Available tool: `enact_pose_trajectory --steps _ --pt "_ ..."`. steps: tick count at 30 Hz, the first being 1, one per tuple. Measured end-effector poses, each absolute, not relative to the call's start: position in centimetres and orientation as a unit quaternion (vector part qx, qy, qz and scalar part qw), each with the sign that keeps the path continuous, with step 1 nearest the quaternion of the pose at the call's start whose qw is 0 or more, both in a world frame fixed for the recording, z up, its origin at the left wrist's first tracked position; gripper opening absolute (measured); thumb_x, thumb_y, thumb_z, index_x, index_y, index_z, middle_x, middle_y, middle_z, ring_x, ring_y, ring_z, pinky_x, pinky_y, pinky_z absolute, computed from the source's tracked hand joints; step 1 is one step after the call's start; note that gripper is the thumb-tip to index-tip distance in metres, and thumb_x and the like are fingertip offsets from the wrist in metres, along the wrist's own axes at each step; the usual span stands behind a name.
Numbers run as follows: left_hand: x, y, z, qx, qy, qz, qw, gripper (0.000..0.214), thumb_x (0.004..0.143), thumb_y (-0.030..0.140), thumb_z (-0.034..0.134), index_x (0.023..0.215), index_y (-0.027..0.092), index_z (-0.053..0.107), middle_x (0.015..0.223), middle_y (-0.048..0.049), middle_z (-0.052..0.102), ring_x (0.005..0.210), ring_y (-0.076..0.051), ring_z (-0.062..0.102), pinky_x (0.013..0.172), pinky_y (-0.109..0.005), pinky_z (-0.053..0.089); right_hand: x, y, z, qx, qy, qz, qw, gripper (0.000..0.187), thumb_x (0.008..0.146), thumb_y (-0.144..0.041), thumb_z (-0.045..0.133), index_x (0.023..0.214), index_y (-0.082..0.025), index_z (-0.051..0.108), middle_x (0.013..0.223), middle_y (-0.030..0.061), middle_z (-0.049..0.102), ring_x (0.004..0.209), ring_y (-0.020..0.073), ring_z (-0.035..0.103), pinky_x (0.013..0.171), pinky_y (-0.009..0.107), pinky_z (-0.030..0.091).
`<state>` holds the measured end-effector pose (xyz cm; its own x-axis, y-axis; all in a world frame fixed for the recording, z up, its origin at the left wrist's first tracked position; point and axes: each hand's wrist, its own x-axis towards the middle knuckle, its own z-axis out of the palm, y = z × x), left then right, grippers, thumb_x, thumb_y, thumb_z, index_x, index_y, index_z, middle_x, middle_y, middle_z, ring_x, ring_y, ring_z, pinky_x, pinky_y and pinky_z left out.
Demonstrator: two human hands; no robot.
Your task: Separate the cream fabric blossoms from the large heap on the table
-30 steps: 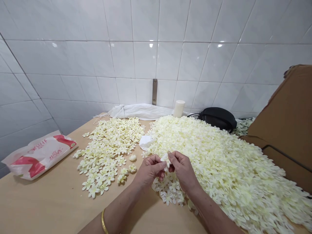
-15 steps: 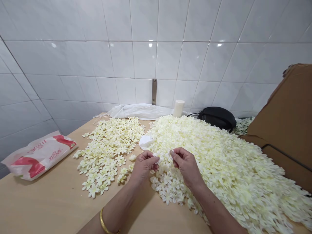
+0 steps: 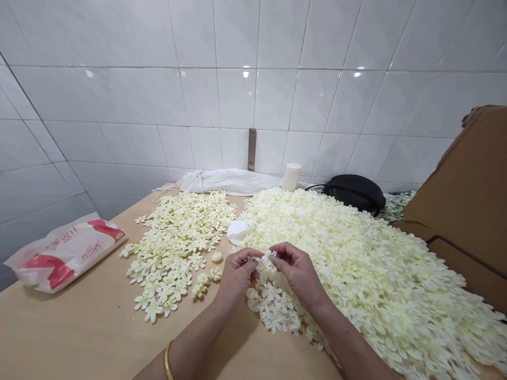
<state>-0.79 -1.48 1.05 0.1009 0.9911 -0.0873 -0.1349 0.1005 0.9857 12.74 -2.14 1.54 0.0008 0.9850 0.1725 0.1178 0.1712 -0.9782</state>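
Observation:
My left hand (image 3: 240, 272) and my right hand (image 3: 293, 266) meet fingertip to fingertip over the near edge of a large heap of pale cream artificial flowers (image 3: 344, 264). Between the pinched fingers shows a small white artificial flower (image 3: 270, 255), which both hands grip; its lower part is hidden by my fingers. A gold bangle circles my left wrist. To the left lies a flatter spread of yellowish-white flowers (image 3: 174, 248). A few small bunched flowers (image 3: 204, 282) rest just left of my left hand.
A red and white tissue pack (image 3: 67, 250) lies at the left table edge. Behind the flowers are a white plastic bag (image 3: 233, 181), a cream cylinder (image 3: 291, 177) and a black case (image 3: 354, 193). A cardboard box (image 3: 467, 195) stands at right. A white round piece (image 3: 237, 231) lies between the piles.
My hands have come together; the right moved left until its fingertips met the left's at the white flower. The view has shifted very slightly. The piles look the same.

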Motion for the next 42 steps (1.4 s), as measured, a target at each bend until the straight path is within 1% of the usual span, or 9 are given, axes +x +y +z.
enact_pose_trajectory --steps 3,7,12,18,23,28,33,38,42 --pt "-0.6 -1.7 1.3 0.461 0.450 0.478 0.597 0.020 0.063 0.020 0.053 0.080 0.012 0.059 0.043 0.0030 0.046 0.041 -0.007 0.042 0.045 -0.020 0.038 12.8 -2.1 1.4 -0.476 -0.577 0.419 0.515 0.022 0.070 -0.033 0.058 0.080 -0.013 0.057 0.064 0.0003 0.046 0.061 0.0112 0.041 0.056 0.023 0.033" --pt "-0.3 -2.0 1.6 0.466 0.394 0.464 0.642 0.026 0.064 0.032 0.062 0.080 0.012 0.056 0.050 0.0026 0.048 0.044 -0.007 0.044 0.046 -0.020 0.039 12.7 -2.2 1.4 -0.471 -0.587 0.412 0.514 0.021 0.071 -0.032 0.056 0.081 -0.014 0.057 0.065 0.0010 0.047 0.062 0.0120 0.042 0.058 0.024 0.036" --pt "-0.4 -1.9 1.3 0.456 0.412 0.477 0.628 0.027 0.061 0.035 0.064 0.070 0.015 0.049 0.043 0.0055 0.043 0.039 -0.006 0.040 0.041 -0.018 0.034 12.3 -2.3 1.4 -0.482 -0.570 0.426 0.511 0.026 0.070 -0.034 0.058 0.086 -0.013 0.055 0.067 0.0007 0.046 0.058 0.0108 0.041 0.053 0.022 0.034" --pt "-0.6 -1.8 1.1 0.469 0.387 0.471 0.639 0.026 0.060 0.034 0.065 0.071 0.013 0.052 0.044 0.0043 0.045 0.041 -0.006 0.040 0.044 -0.018 0.034 12.2 -2.2 1.3 -0.478 -0.555 0.461 0.502 0.028 0.071 -0.039 0.057 0.064 -0.012 0.052 0.055 -0.0019 0.040 0.052 0.0082 0.033 0.050 0.022 0.028" --pt "-0.5 -2.0 0.9 0.484 0.388 0.485 0.616 0.026 0.062 0.035 0.064 0.069 0.013 0.051 0.045 0.0043 0.045 0.041 -0.006 0.039 0.045 -0.019 0.034 12.1 -2.4 1.4 -0.474 -0.529 0.489 0.506 0.031 0.068 -0.042 0.060 0.066 -0.013 0.051 0.055 -0.0031 0.039 0.051 0.0074 0.031 0.048 0.021 0.026" --pt "-0.4 -1.9 1.1 0.466 0.388 0.486 0.629 0.028 0.061 0.034 0.066 0.071 0.013 0.051 0.043 0.0045 0.046 0.039 -0.006 0.040 0.043 -0.018 0.034 12.3 -2.2 1.5 -0.484 -0.510 0.481 0.524 0.037 0.065 -0.047 0.061 0.058 -0.014 0.044 0.049 -0.0039 0.036 0.048 0.0072 0.029 0.047 0.021 0.026" --pt "-0.5 -1.7 1.2 0.414 0.395 0.480 0.665 0.033 0.055 0.032 0.070 0.073 0.013 0.049 0.045 0.0036 0.049 0.042 -0.007 0.046 0.043 -0.018 0.038 12.6 -2.0 1.2 -0.507 -0.540 0.436 0.511 0.042 0.073 -0.053 0.051 0.059 -0.016 0.037 0.048 -0.0042 0.034 0.046 0.0078 0.028 0.046 0.021 0.026" --pt "-0.5 -1.7 1.3 0.365 0.378 0.478 0.704 0.034 0.050 0.024 0.070 0.075 0.013 0.050 0.048 0.0030 0.052 0.046 -0.009 0.052 0.048 -0.020 0.044 13.0 -2.1 1.3 -0.550 -0.598 0.328 0.483 0.042 0.078 -0.052 0.043 0.058 -0.017 0.033 0.050 -0.0035 0.033 0.048 0.0086 0.029 0.047 0.022 0.027" --pt "-0.5 -1.6 1.3 0.374 0.382 0.489 0.689 0.034 0.050 0.025 0.069 0.074 0.013 0.049 0.047 0.0026 0.053 0.044 -0.008 0.050 0.047 -0.019 0.044 13.3 -2.1 1.8 -0.584 -0.631 0.225 0.457 0.045 0.078 -0.050 0.044 0.052 -0.017 0.028 0.049 -0.0034 0.026 0.047 0.0086 0.026 0.046 0.023 0.023"
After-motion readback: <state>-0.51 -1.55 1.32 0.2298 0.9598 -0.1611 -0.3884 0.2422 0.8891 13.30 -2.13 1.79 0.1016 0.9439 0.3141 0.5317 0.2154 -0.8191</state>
